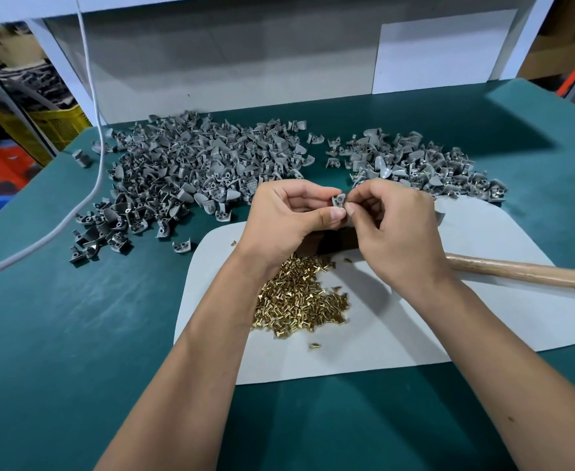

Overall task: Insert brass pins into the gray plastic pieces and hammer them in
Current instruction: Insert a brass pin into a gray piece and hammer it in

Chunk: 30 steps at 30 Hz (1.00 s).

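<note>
Two hands meet above the pale grey mat (483, 321): the left hand (286, 215) pinches one small gray plastic piece (339, 200) hole-up, while the right hand's (394, 226) fingertips close against it, likely seating a pin I cannot see. Loose brass pins (299, 297) and the wooden-handled hammer (524, 274) lie below, within reach.

both hands on one gray piece

left hand (286, 215) and right hand (394, 226) pinch a gray plastic piece (339, 200) above the brass pins (299, 297).
</note>
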### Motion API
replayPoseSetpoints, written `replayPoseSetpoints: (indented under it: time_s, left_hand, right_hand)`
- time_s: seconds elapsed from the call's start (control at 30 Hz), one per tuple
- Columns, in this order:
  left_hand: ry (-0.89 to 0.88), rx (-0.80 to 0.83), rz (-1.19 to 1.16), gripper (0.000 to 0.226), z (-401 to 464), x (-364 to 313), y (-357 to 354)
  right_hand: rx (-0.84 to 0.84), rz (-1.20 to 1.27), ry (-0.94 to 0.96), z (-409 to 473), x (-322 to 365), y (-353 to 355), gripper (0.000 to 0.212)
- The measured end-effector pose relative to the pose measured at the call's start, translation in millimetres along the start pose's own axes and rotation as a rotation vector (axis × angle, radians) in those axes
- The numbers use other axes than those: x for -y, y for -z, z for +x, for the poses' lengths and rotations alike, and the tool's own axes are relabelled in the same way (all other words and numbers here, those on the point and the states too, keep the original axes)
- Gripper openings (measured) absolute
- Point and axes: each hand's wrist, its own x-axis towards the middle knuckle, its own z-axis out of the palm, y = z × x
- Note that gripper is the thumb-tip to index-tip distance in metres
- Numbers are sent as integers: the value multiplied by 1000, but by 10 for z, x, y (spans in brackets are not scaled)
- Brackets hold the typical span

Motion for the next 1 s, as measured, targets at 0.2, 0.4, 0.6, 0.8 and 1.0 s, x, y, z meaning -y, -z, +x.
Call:
replayPoseSetpoints:
  time_s: [0.2,0.4,0.6,0.8,1.0]
  left_hand:
    - [68,28,-166,29,-37,-54,17]
    - [69,60,-210,34,-44,-82,31]
    - [98,80,-247,33,-33,-82,33]
    - [-72,-4,-31,37,1,-34,-6]
    - [-159,-68,52,29,-12,15,-147]
  right_hand:
    - [-1,-3,226,43,-56,103,7]
    - [-46,20,323,47,-69,121,5]
    - [-72,5,357,58,-77,119,5]
    - [-100,19,239,52,-89,97,9]
    - [-118,24,175,55,-73,85,7]
